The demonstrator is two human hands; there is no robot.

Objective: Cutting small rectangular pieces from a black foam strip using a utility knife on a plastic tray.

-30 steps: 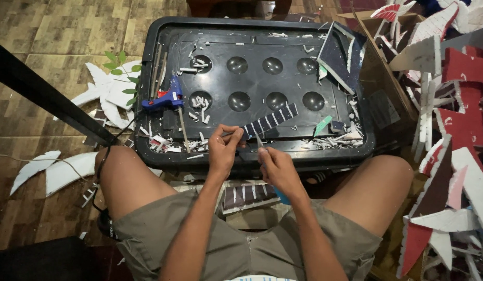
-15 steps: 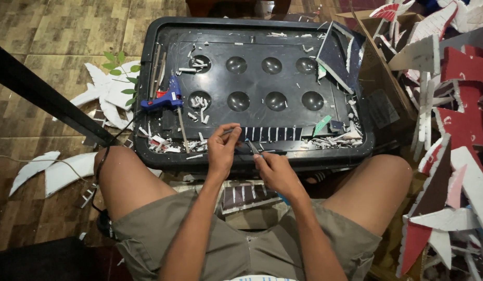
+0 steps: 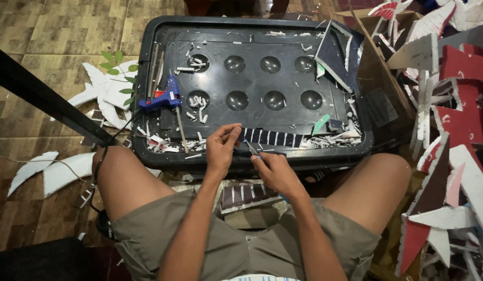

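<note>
My left hand (image 3: 222,147) pinches the left end of a long dark foam strip (image 3: 272,138) with white stripes, laid flat along the near rim of a black plastic lid (image 3: 252,91). My right hand (image 3: 275,174) grips a blue-handled craft knife (image 3: 253,150), its blade tip touching the strip just right of my left fingers. White foam offcuts lie scattered over the lid. My bare knees frame the lid's near edge.
A blue glue gun (image 3: 161,99) lies on the lid's left side, its cord trailing off. A dark panel (image 3: 337,54) leans at the lid's right. Red and white foam pieces (image 3: 449,119) pile up on the right. Another striped piece (image 3: 249,195) sits between my legs.
The striped strip has swung from tilted up to lying flat along the lid's near rim. My right hand moved the knife left and down onto it.
</note>
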